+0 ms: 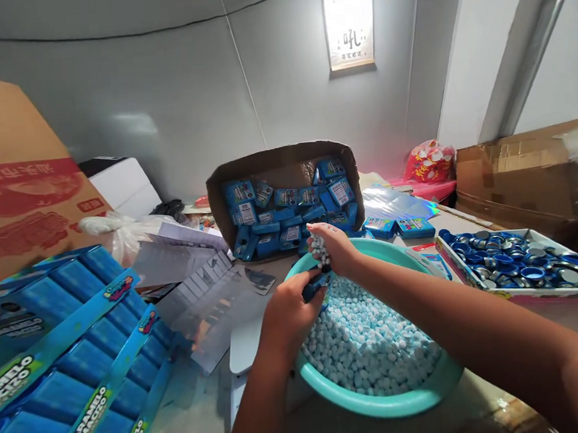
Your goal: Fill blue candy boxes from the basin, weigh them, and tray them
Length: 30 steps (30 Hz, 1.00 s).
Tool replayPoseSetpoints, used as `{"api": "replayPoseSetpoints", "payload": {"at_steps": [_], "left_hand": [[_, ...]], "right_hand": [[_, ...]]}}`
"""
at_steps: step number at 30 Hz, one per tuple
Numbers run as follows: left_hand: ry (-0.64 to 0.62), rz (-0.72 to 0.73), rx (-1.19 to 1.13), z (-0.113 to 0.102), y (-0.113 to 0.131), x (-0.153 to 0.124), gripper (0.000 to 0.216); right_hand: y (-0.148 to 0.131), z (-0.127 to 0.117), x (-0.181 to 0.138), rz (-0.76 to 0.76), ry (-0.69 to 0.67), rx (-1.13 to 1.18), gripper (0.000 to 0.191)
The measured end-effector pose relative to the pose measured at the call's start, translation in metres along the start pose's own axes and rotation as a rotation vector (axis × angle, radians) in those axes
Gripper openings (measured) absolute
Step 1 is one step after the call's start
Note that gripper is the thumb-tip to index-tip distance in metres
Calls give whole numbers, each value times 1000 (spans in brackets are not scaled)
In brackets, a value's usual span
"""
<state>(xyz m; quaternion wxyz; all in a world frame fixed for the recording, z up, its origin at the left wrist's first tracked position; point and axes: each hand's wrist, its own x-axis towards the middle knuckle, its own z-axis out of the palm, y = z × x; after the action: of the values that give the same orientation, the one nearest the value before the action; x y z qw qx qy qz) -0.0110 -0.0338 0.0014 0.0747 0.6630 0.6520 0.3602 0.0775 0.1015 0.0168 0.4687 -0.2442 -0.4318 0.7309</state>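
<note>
My left hand [292, 304] is wrapped round a small blue tin [316, 285] above the near left side of a turquoise basin [384, 406]. My right hand [339, 247] is cupped just above the tin, its fingers closed on a heap of small pale candies [319, 247]. Some of these candies are at the tin's top, where the two hands meet. Loose white and light-blue candies [374, 343] fill much of the basin. How far the tin is filled cannot be seen, as fingers cover its opening.
Behind the basin, a cardboard box [281, 154] on its side holds many blue packs. Blue display cartons [65, 367] are stacked at left. A tray of blue-and-silver lids [522, 258] stands at right. Papers [210, 303] and a white scale-like device [246, 346] lie left of the basin.
</note>
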Motion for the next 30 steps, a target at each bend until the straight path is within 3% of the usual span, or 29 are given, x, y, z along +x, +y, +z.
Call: {"api": "replayPoseSetpoints", "payload": {"at_steps": [10,24,30], "left_hand": [[68,-6,29,2,-4,0,34],[50,-49,48,0,-1,-1,33],[81,73,7,1,-3,-1,30]], "right_hand": [[-1,1,-1,-8,-14,-41,31],[-1,-1,0,11,-32,4,20],[-1,-2,-1,24,-43,-6,22]]}}
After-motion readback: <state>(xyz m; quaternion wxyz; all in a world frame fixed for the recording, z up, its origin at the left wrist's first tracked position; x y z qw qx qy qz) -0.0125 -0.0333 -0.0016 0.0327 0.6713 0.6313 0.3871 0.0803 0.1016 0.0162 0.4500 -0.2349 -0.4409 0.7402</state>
